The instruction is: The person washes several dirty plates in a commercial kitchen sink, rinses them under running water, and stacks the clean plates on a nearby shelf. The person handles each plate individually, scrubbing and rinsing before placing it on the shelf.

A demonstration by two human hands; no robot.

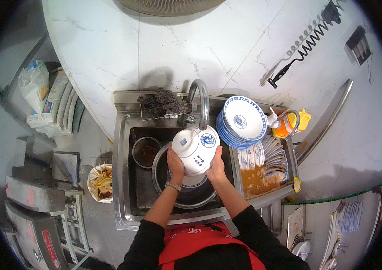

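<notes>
My left hand and my right hand hold a white porcelain bowl with blue prints between them, its underside turned up. The bowl is beneath the chrome faucet, where a thin stream of water seems to meet it. Under it, a large round metal basin stands in the left sink compartment, with another blue-rimmed bowl partly hidden inside. Up to the right leans a stack of blue-rimmed bowls. Plates stand on edge in brownish water in the right compartment.
A round strainer sits at the sink's left. Dark scouring pads fill a wire rack behind the faucet. An orange and yellow bottle stands at the back right. Left of the sink is a lined bin with skewers; right, shelves hold stacked plates.
</notes>
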